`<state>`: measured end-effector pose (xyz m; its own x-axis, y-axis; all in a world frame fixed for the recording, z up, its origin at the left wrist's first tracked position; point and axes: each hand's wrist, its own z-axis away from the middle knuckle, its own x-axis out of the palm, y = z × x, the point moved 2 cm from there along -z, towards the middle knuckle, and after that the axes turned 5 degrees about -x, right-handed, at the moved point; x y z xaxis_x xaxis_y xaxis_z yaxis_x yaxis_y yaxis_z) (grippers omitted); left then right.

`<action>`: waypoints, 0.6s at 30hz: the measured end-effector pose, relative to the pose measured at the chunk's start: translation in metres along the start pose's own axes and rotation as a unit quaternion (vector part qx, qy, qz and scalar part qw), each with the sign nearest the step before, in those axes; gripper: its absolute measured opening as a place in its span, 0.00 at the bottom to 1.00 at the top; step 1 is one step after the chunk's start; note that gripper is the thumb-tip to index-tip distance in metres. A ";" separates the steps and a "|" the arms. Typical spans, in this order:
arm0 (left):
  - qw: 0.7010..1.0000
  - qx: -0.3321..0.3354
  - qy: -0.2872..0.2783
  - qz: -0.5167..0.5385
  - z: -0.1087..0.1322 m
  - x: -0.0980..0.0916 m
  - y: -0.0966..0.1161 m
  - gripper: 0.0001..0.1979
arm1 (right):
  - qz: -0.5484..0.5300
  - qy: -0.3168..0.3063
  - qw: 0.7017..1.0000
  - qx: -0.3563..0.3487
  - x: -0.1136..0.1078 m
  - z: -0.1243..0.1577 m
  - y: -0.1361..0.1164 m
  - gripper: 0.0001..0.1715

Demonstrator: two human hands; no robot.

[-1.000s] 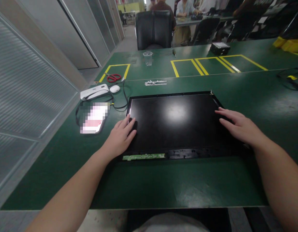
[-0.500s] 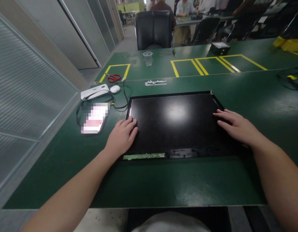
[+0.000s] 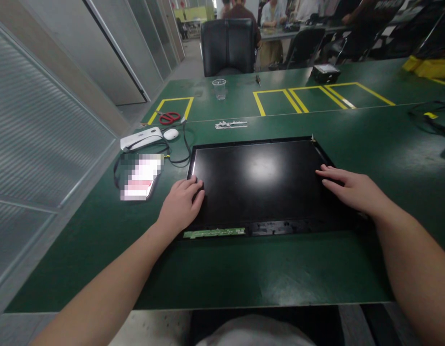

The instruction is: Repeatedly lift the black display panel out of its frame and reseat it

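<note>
A black display panel (image 3: 258, 185) in a dark frame lies flat on the green table (image 3: 280, 269), its glossy face up with a bright reflection on it. Along its near edge runs a narrow green circuit board (image 3: 215, 233). My left hand (image 3: 181, 202) rests on the panel's left edge, fingers stretched out and holding nothing. Over on the right edge lies my right hand (image 3: 352, 187), palm down with its fingers apart. The parts of the frame beneath both hands are hidden.
Left of the panel are a phone (image 3: 141, 178), a white mouse (image 3: 171, 134), a white device (image 3: 141, 138) with cables, and red scissors (image 3: 170, 118). Farther back stand a plastic cup (image 3: 219, 90) and a black box (image 3: 325, 73). People sit beyond an office chair (image 3: 227, 48).
Both hands stay on the panel's sides, and the right hand has shifted very slightly left in view. The view itself has moved a little. Nothing was picked up or let go.
</note>
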<state>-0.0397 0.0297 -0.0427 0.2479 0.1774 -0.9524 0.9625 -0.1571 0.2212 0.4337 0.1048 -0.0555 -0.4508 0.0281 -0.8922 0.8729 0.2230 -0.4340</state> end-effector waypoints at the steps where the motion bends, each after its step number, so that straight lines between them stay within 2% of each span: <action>1: 1.000 0.000 0.001 0.006 0.000 -0.001 0.000 0.26 | -0.003 0.003 1.000 0.003 0.000 0.000 0.000 0.26; 5: 1.000 -0.009 0.002 0.022 0.002 -0.001 0.000 0.25 | -0.012 0.009 1.000 0.008 0.000 0.001 0.000 0.24; 13: 0.998 -0.025 0.005 0.048 0.004 0.005 -0.008 0.21 | 0.002 -0.010 1.000 -0.016 -0.002 -0.002 0.001 0.23; 18: 0.998 -0.024 0.003 0.052 0.002 0.003 -0.006 0.22 | 0.008 -0.028 1.000 -0.007 -0.006 -0.002 0.002 0.22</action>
<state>-0.0454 0.0289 -0.0476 0.3476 0.1693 -0.9222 0.9355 -0.1290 0.3289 0.4375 0.1070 -0.0511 -0.4246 -0.0230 -0.9051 0.8771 0.2373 -0.4175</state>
